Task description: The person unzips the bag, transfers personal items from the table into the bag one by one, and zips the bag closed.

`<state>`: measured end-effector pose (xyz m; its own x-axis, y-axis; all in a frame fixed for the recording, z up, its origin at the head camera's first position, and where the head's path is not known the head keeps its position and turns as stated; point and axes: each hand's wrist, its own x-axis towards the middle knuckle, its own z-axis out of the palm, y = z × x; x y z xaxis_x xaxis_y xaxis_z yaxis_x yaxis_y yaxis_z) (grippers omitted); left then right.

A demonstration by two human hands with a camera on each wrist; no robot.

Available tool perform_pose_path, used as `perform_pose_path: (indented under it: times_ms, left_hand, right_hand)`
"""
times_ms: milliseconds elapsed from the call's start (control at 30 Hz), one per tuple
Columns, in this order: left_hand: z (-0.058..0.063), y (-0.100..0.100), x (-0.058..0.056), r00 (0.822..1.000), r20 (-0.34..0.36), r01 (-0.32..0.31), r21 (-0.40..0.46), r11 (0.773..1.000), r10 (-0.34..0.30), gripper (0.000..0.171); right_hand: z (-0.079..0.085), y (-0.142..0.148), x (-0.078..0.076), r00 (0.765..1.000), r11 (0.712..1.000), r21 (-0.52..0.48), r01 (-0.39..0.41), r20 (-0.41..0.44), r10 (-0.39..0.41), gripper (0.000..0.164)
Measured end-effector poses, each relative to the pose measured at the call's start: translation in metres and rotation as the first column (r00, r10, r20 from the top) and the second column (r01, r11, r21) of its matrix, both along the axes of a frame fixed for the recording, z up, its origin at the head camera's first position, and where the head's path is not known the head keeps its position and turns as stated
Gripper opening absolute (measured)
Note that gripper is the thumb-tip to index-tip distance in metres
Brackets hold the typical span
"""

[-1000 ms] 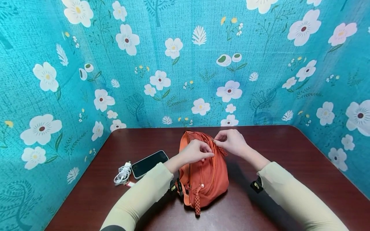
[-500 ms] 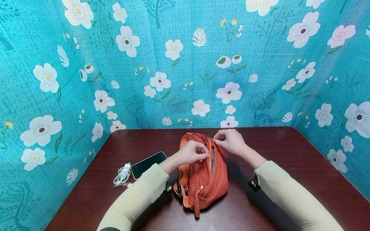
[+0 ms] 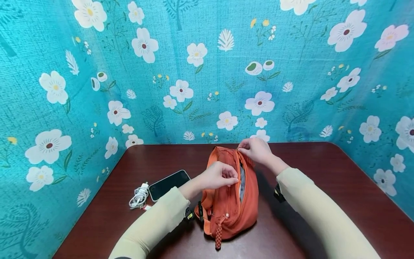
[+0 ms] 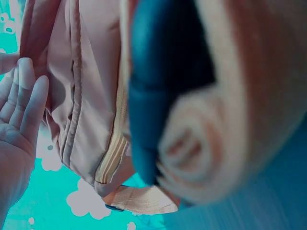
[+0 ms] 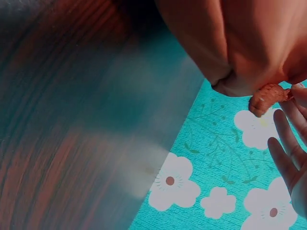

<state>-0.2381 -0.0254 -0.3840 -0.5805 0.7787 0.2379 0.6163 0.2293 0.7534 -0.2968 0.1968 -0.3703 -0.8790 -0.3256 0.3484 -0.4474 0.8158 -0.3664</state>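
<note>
An orange fabric bag (image 3: 250,201) stands on the table, its long zipped opening parted and something grey and white (image 3: 242,185) showing inside. My left hand (image 3: 218,176) pinches the left edge of that opening with thumb and fingers; in the left wrist view the same hand (image 4: 19,110) is at the fabric's edge. At the bag's far top end, my right hand (image 3: 256,150) pinches the zipper pull. The right wrist view shows this braided zipper pull (image 5: 266,99) at the fingertips of the right hand (image 5: 292,148). Another braided pull (image 3: 218,233) hangs at the near end.
Left of the bag lie a dark-screened phone (image 3: 169,185), a coiled white charging cable with plug (image 3: 139,196) and a small red-and-white item (image 3: 147,207). A strap with a black buckle (image 3: 201,211) hangs on the bag's left side. Floral cloth (image 3: 194,90) surrounds the dark red table (image 3: 291,154).
The bag's opening, closed up a second ago, has parted and shows the grey and white inside. My right hand has shifted slightly farther away, and the bag's top has come upward a little.
</note>
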Motion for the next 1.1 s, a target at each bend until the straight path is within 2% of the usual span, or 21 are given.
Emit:
perform_pose_path:
  times_ms: [200,333,533,633,800,933,1100]
  left_hand:
    - [0.0,0.001,0.002,1.0,-0.002,0.012,-0.003,1.0,-0.012,0.006]
    - [-0.002,0.001,0.002,1.0,0.001,0.008,0.008,1.0,-0.008,0.006]
    - [-0.006,-0.001,-0.002,0.999,0.017,-0.043,0.024,0.999,0.043,0.007]
    - [-0.007,-0.003,-0.003,0.997,0.035,-0.074,0.024,0.997,0.074,0.007]
    - [-0.008,-0.006,-0.004,0.993,0.045,-0.107,0.014,0.994,0.107,0.008]
    - [-0.009,-0.007,-0.003,0.993,0.043,-0.113,0.016,0.993,0.112,0.006]
    - [-0.01,-0.007,-0.002,0.993,0.033,-0.114,0.012,0.993,0.114,0.005]
  right_hand:
    - [-0.006,-0.001,-0.006,1.0,1.0,0.001,0.004,-0.002,-0.004,0.008]
    - [-0.01,0.0,-0.006,1.0,1.0,-0.022,-0.002,0.027,0.002,0.01]
    - [-0.013,0.004,0.001,0.996,0.999,-0.044,0.029,0.085,-0.025,0.018]
    - [-0.013,0.008,0.013,0.997,0.997,-0.061,0.055,0.058,-0.052,0.022]
    - [-0.009,0.012,0.045,0.998,0.993,-0.105,0.058,-0.005,-0.059,0.024]
    - [-0.011,0.01,0.067,0.999,0.992,-0.119,0.048,-0.004,-0.049,0.024]
    - [-0.016,0.008,0.082,0.999,0.994,-0.097,0.047,0.006,-0.046,0.025]
